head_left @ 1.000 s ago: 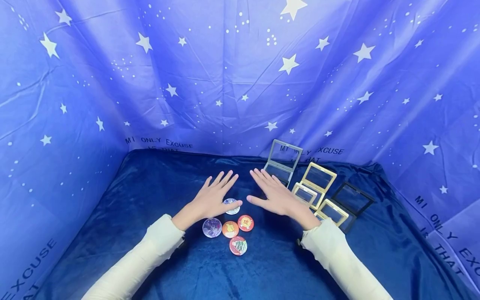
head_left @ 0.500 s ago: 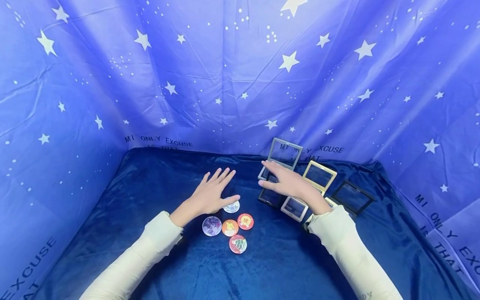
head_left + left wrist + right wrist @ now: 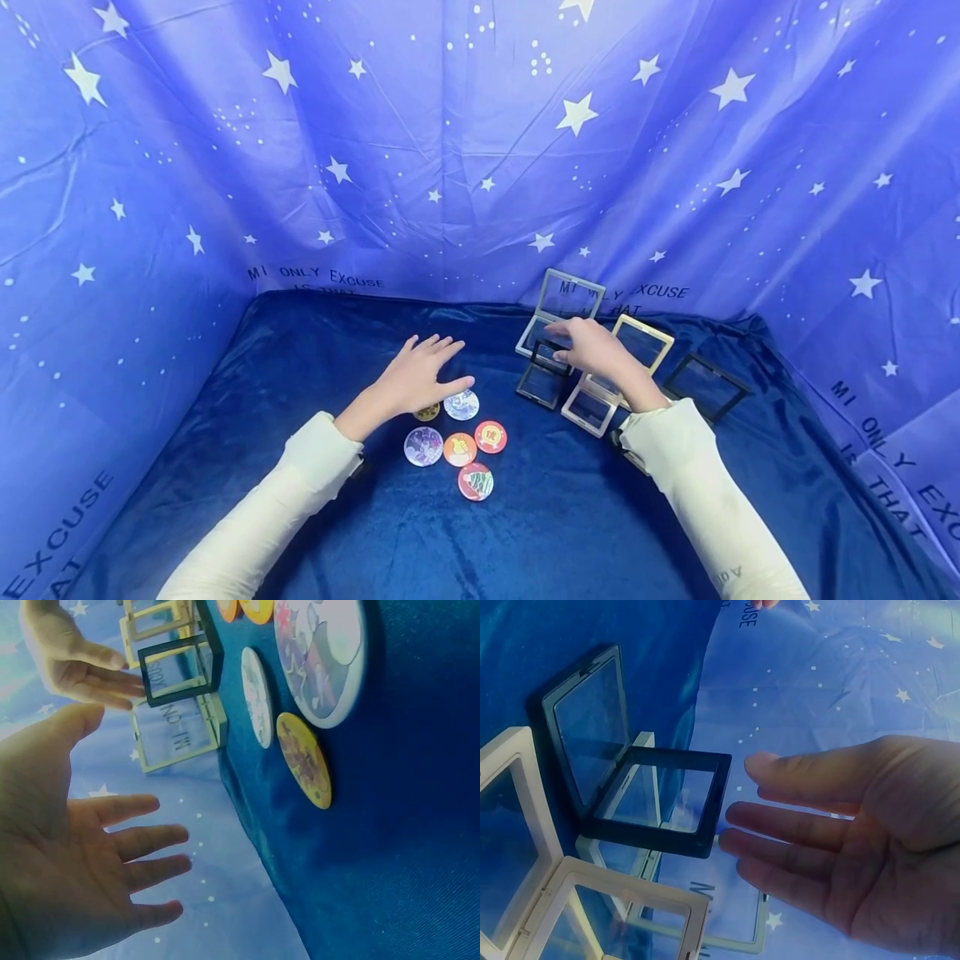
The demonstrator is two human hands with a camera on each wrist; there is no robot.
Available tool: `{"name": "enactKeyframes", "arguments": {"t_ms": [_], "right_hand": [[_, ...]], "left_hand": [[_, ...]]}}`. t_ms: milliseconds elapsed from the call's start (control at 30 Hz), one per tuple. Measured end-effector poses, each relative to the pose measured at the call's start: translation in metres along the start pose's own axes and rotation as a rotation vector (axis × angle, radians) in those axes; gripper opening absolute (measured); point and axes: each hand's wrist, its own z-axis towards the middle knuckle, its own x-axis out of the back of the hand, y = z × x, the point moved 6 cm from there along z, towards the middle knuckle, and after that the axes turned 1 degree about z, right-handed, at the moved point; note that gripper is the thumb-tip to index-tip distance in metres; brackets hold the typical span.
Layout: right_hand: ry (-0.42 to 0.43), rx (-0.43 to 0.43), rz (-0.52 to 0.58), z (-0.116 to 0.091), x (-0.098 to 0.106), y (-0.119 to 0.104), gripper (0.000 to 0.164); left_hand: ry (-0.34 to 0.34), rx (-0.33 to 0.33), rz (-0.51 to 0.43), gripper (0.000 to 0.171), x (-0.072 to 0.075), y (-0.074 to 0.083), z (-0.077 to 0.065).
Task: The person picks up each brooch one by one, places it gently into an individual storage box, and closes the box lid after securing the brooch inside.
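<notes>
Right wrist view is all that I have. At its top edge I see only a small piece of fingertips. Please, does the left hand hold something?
Observer: No. In the left wrist view, the left hand has its fingers straight and apart, with nothing in it.
Operator: Thank you. What lies near this hand?
Observer: In the head view, six round badges lie on the blue cloth.
Operator: I see a small black frame. Is there one more of black colour?
Observer: Yes, the head view shows a second black frame to the right of the yellow frame.
</notes>
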Motion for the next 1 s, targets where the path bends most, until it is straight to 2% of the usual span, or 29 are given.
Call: {"name": "enactKeyframes", "arguments": {"t_ms": [100,267,433,767,1000], "right_hand": [[0.011,-0.011,0.005,0.002,0.0,0.003,0.049],[0.023,-0.01,0.01,0.004,0.001,0.007,0.047],[0.019,0.0,0.015,0.005,0.003,0.007,0.045],[-0.022,-0.013,0.046,0.007,0.005,0.008,0.042],[-0.042,-0.025,0.043,0.007,0.005,0.007,0.038]], "left_hand": [[0.008,-0.008,-0.029,0.075,0.004,0.0,-0.001],[-0.015,0.006,-0.13,0.073,0.007,-0.006,-0.002],[-0.034,-0.019,-0.213,0.074,0.009,-0.014,-0.003],[-0.076,-0.024,-0.247,0.064,0.005,-0.026,-0.006],[-0.135,-0.002,-0.245,0.056,0.0,-0.029,-0.008]]}}
